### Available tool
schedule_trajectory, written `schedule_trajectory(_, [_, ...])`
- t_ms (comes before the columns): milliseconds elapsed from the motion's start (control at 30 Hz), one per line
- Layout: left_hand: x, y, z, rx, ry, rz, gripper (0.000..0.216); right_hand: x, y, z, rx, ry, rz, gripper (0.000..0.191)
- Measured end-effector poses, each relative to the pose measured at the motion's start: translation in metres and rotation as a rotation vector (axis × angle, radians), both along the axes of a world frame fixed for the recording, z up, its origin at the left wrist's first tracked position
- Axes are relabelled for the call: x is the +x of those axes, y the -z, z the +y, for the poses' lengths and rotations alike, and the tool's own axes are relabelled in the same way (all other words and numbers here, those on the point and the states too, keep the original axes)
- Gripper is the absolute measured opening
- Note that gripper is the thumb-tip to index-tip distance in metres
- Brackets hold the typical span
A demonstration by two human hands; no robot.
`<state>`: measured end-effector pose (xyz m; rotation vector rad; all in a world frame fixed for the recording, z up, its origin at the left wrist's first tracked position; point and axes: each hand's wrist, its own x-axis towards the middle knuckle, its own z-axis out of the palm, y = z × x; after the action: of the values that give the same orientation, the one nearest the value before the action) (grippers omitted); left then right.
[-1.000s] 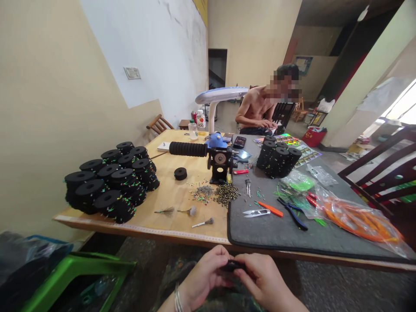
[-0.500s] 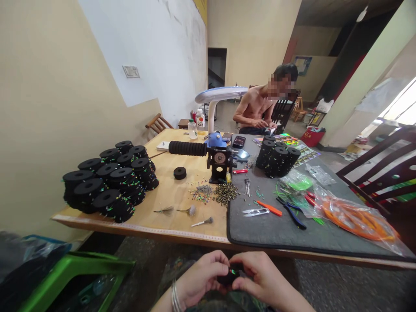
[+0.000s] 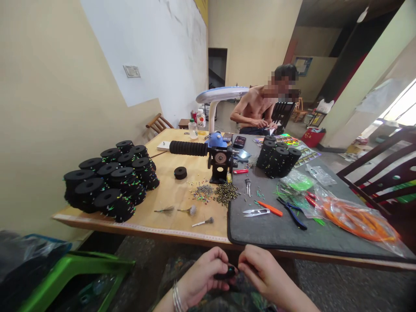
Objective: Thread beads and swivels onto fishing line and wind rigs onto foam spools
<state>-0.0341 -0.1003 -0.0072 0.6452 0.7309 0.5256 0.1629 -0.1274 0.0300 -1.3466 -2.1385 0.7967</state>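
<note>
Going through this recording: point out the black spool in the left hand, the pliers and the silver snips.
Black spool (image 3: 226, 273), head view: its exposed side.
Pliers (image 3: 289, 206), head view: near the pivot.
Silver snips (image 3: 261, 212), head view: the metal body.

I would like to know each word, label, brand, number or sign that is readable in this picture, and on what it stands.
"100", as it appears: white plastic bottle with orange-red spot.
Too small or blurred to read:
Marks on the round dial of the black metal device.
Marks on the pale strip along the wooden table.
Pale marking on the red bag.
Any print on the shiny multicoloured sheet.
</note>
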Motion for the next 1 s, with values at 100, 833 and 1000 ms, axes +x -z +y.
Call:
schedule_trajectory(100, [0.0,-0.002,0.0,-0.028,-0.034,-0.088,0.024,-0.001,0.005,0.0,0.036,0.077,0.093,0.022])
schedule_trajectory(833, [0.011,-0.009,-0.001,0.239,-0.078,0.067,0.033,-0.018,0.018,-0.001,-0.207,0.191,0.478,0.022])
schedule_trajectory(1000, [0.014,-0.007,-0.004,0.11,-0.083,-0.109,0.033,-0.016,0.025,0.0,-0.271,0.226,0.542,0.023])
